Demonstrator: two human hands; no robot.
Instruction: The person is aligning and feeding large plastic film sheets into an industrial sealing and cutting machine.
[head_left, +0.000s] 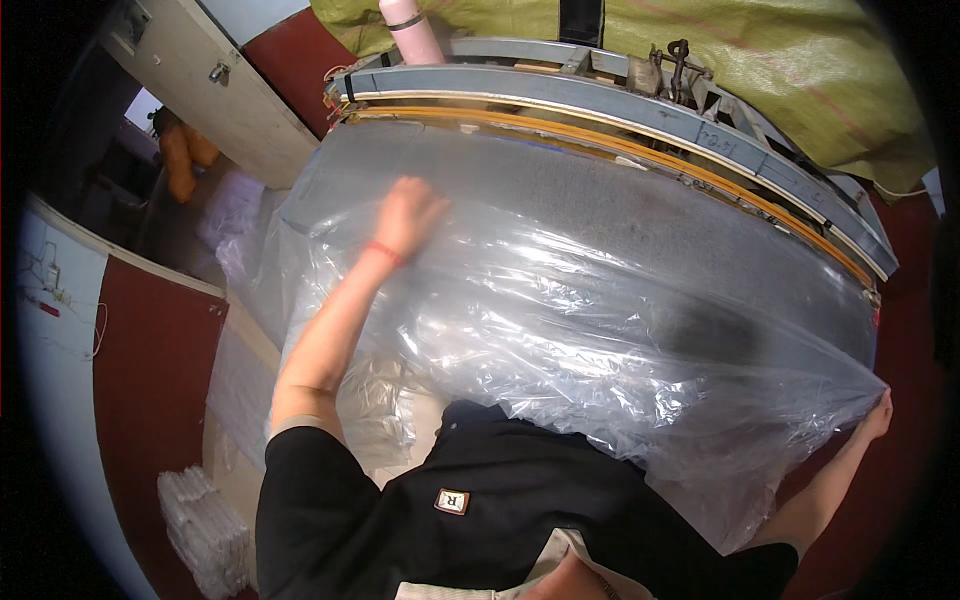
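Observation:
A wide sheet of clear plastic film (560,300) spreads over a grey work surface (480,155) and hangs down toward my body in shiny folds. At the far right my right hand (878,412) pinches the film's edge and pulls it taut into a corner, with creases running out from the fingers. My left hand (405,215), a red band round its wrist, is over the left part of the film near its far side. Motion smears its fingers, so I cannot tell their pose or whether they touch the film.
Beyond the surface runs a long metal frame (600,95) with an orange strip (620,150) along its near side. A pink bottle (412,35) stands behind it, near a yellow-green woven sheet (740,70). Stacked clear plastic (205,530) lies lower left; a door (215,90) stands upper left.

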